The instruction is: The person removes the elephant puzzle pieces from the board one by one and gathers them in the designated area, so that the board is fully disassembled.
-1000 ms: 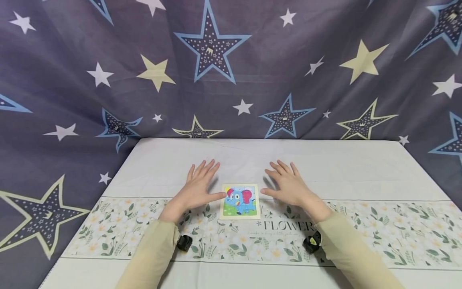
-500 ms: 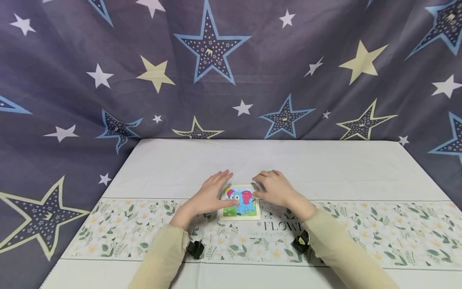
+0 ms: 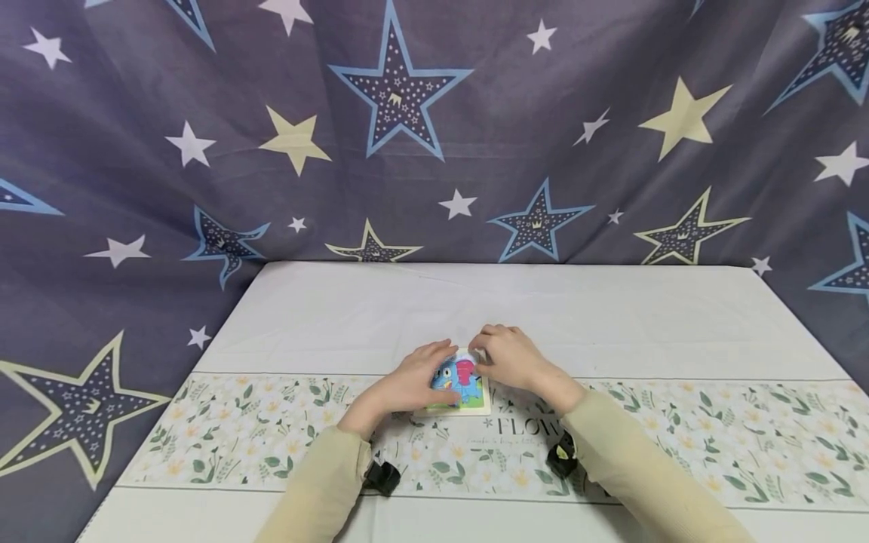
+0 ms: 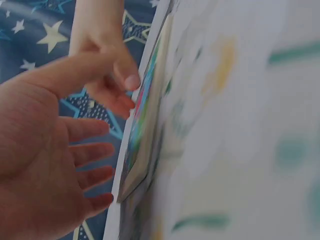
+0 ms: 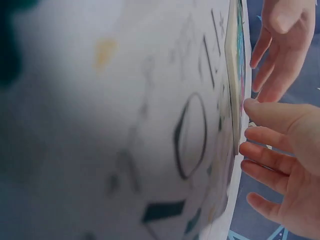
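A small square jigsaw puzzle (image 3: 468, 388) with a blue elephant picture and a pale wooden frame lies flat on the table. My left hand (image 3: 410, 381) hovers over its left side, thumb across the picture and fingers extended, hiding that part. At the upper right edge is my right hand (image 3: 512, 358), its fingers slightly bent. In the right wrist view the right thumb (image 5: 270, 114) lies close to the puzzle's face; whether it touches, I cannot tell. The left wrist view shows my left palm with spread fingers (image 4: 92, 152), apart from the puzzle's frame (image 4: 155, 115).
A white tablecloth (image 3: 339, 317) with a floral band (image 3: 713, 430) and printed lettering covers the table. Behind it hangs a dark curtain (image 3: 475, 75) with stars. A black wrist device (image 3: 383, 478) is strapped at each sleeve.
Both hands have come inward from either side of the puzzle. The left moved right, over the picture; the right moved left, to the upper right edge. The puzzle stays in place.
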`<action>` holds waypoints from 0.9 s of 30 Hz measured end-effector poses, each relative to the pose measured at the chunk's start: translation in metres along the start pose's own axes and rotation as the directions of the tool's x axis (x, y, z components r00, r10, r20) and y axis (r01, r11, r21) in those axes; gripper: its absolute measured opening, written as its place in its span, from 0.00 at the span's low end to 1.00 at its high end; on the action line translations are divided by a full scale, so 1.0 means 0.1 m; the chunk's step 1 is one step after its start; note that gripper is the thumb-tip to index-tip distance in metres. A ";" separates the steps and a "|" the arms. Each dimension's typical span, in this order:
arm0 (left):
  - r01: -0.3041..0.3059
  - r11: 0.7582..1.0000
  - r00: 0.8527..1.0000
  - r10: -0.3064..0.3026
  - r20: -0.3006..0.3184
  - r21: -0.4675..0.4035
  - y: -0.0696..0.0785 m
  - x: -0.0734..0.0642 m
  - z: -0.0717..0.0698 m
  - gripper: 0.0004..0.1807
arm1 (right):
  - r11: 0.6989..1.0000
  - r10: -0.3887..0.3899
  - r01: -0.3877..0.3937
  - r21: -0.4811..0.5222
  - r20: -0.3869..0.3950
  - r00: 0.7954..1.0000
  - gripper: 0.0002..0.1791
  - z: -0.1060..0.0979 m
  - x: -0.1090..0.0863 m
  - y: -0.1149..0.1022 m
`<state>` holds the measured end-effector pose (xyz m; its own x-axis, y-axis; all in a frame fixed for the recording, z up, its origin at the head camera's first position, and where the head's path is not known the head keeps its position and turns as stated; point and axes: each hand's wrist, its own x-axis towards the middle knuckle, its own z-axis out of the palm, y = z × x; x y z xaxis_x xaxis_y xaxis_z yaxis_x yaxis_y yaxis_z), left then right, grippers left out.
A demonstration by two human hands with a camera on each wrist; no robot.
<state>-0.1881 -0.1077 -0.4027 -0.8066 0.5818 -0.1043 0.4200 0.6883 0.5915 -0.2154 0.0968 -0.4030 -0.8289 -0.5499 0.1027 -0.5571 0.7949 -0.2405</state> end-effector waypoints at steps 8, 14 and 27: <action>0.041 0.995 0.999 -0.041 -0.003 0.087 0.06 0.06 0.07 0.43 | 1.000 -0.023 0.022 0.016 0.013 1.000 0.14 0.00 0.03 -0.03; 0.058 0.990 0.998 -0.057 -0.009 0.128 0.09 0.06 0.07 0.43 | 0.999 0.007 -0.008 0.043 0.037 0.999 0.13 -0.03 0.07 -0.06; 0.056 0.989 0.998 -0.055 -0.011 0.133 0.07 0.09 0.09 0.43 | 0.988 0.069 -0.080 0.133 0.092 0.993 0.13 -0.06 0.12 -0.08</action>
<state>-0.1887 -0.0940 -0.4065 -0.8331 0.5381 -0.1281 0.4256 0.7715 0.4730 -0.2211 0.0855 -0.3938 -0.8570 -0.5154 -0.0030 -0.4769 0.7952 -0.3746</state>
